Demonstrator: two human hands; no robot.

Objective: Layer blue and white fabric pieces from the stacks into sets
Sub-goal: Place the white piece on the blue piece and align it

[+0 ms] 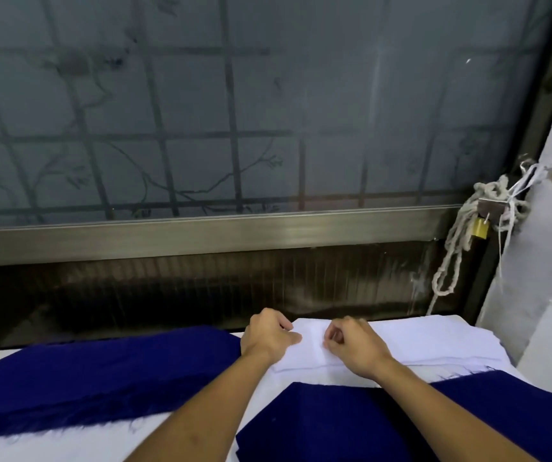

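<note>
Pinched by the left hand (pixel 268 335) and the right hand (pixel 356 345), the stack of thin white rectangular cloth sheets (pixel 428 338) looks smooth and matt. The heap of deep blue woven cloth (pixel 101 378) left of the left hand is dull and fuzzy with a frayed, hairy edge, as is the flat blue cloth piece (pixel 318 425) nearer than both wrists. Beyond the hands, the grey metal window rail (pixel 201 233) has a brushed, soft sheen under the frosted matt glass pane (pixel 268 111), and far right of the right hand hang a rough twisted off-white rope (pixel 451 258) and a glossy brass padlock (pixel 480 227), beside a chalky, chipped pale plaster wall (pixel 551 261).
</note>
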